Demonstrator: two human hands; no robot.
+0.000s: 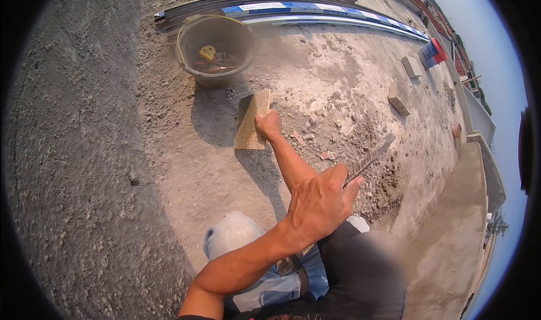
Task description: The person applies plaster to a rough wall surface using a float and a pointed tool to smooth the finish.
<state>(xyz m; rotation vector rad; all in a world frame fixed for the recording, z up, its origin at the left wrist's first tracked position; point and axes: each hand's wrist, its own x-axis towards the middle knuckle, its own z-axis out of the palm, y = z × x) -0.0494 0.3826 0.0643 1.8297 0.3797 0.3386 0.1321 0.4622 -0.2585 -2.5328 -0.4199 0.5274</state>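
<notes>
Concrete, grey and rough, covers the rooftop floor (141, 168) seen from above. The farther hand (268, 122), which appears to be the right one, is closed on the edge of a flat wooden float (251, 121) propped upright on the floor. The nearer hand (320, 202), apparently the left, is fisted around a thin metal tool (371, 159) pointing up and away. Just beyond the float stands a dirty bucket (216, 49) holding small tools. Long metal rails (293, 12) lie behind it, with loose bricks (399, 100) to the right.
</notes>
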